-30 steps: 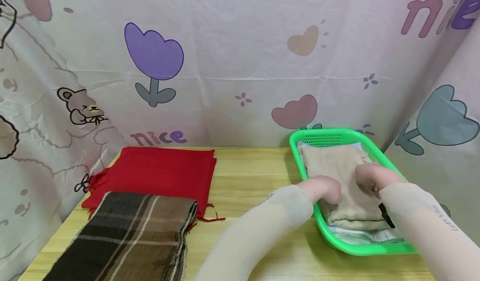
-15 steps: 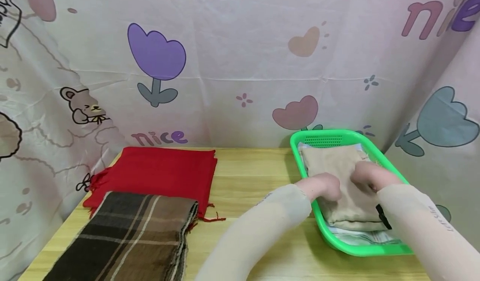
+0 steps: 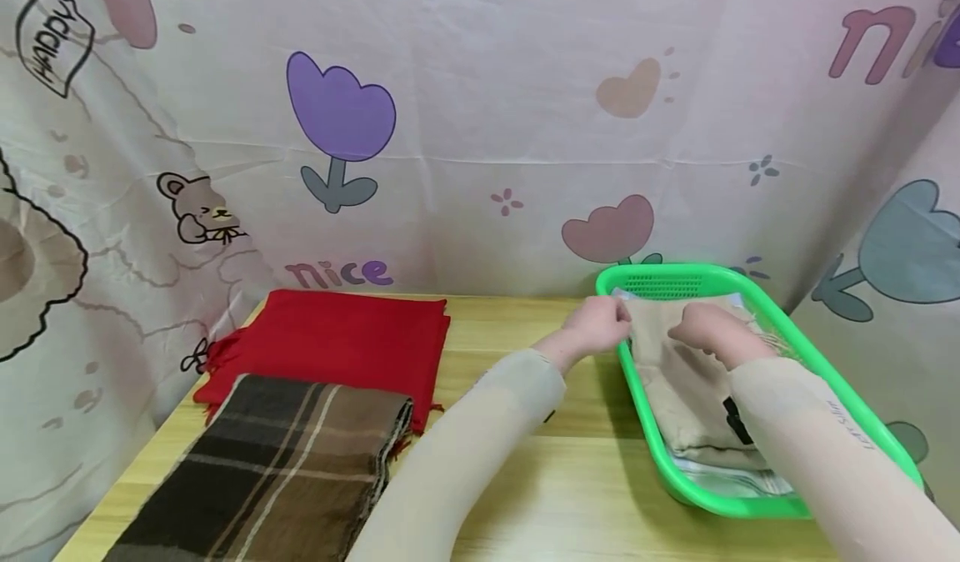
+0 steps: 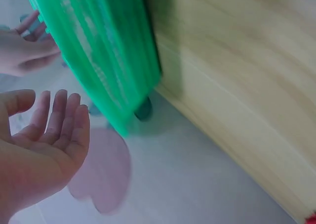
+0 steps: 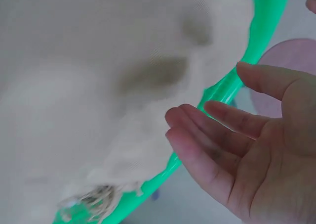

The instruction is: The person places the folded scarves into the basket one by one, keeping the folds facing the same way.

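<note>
There's the left hand (image 3: 597,324), fingers loose, by the green basket (image 3: 738,508) on its 10 o'clock side; right hand (image 3: 714,333), equally unclenched, above the beige cloth (image 3: 693,403) towards 12!

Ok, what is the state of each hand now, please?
Left hand: open, holding nothing.
Right hand: open, holding nothing, above the beige cloth.

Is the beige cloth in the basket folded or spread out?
Folded: in the head view, the beige cloth shows a layered near edge inside the green basket.
</note>
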`<act>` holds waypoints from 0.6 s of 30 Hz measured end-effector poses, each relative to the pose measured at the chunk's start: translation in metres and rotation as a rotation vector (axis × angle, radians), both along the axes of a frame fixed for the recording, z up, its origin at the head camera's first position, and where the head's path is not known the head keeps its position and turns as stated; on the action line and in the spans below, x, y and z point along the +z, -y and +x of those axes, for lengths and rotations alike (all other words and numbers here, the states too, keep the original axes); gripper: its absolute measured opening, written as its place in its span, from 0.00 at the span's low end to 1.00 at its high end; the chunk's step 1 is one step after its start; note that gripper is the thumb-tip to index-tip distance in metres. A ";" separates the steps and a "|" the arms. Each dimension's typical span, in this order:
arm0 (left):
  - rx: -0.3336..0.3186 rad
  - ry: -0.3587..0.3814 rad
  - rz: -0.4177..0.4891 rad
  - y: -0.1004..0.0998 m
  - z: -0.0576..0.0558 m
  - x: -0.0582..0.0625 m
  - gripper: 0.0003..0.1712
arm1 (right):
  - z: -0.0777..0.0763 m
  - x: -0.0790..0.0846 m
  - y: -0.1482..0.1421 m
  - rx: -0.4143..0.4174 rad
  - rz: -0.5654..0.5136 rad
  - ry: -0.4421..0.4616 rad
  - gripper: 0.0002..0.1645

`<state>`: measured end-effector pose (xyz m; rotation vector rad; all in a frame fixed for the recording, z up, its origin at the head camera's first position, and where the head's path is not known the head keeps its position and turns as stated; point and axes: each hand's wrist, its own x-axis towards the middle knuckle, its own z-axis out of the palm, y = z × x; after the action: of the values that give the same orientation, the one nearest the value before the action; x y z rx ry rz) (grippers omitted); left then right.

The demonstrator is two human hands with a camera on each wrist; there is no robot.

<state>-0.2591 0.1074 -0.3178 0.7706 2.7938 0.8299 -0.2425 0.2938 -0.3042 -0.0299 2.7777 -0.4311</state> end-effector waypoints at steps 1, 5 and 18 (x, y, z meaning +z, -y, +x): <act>0.015 0.002 0.018 0.007 -0.002 0.000 0.09 | -0.001 0.001 0.004 0.009 -0.001 -0.016 0.15; 0.056 0.003 0.066 0.037 -0.012 0.000 0.09 | -0.007 0.004 0.021 0.041 -0.009 -0.080 0.19; 0.292 0.073 0.059 0.140 -0.028 -0.006 0.17 | -0.018 0.007 0.080 0.055 -0.008 -0.222 0.23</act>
<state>-0.2873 -0.0323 -0.3242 0.3331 2.8676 0.9661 -0.2605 0.2140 -0.2972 -0.1647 2.9841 -0.4491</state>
